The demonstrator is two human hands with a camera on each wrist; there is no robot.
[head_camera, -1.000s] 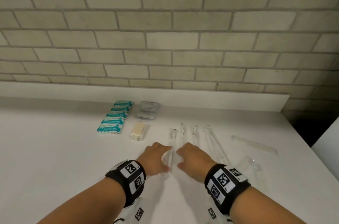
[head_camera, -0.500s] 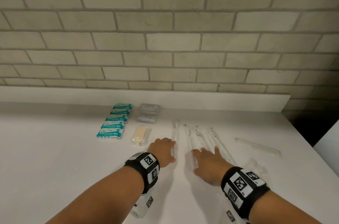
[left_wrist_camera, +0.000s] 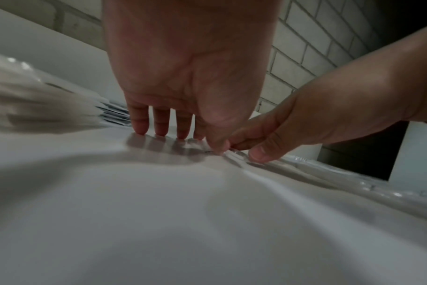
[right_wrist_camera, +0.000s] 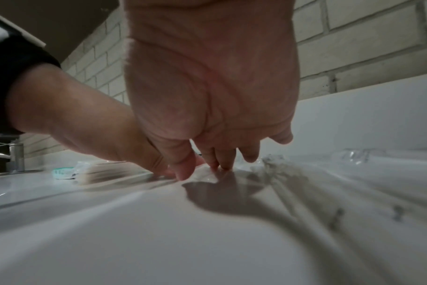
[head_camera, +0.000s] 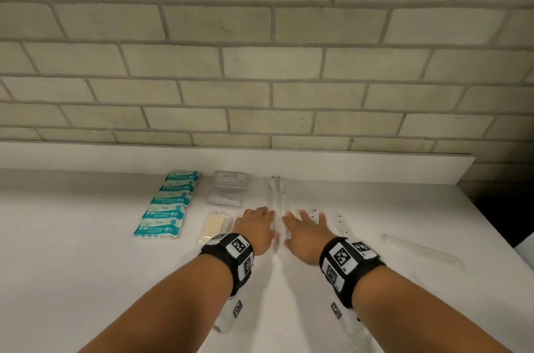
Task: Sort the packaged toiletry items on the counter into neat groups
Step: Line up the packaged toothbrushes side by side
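Mid-frame on the desk [head_camera: 72, 266], my left hand [head_camera: 255, 229] and right hand [head_camera: 306, 232], grips flat and holding nothing, flank one toothbrush [head_camera: 276, 202]; next I square it beside the others.

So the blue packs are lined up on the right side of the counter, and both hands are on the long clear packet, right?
Not quite. The blue packs are lined up on the left side of the counter, as the head view shows. The rest is right: the left hand and right hand are both on the long clear packet.
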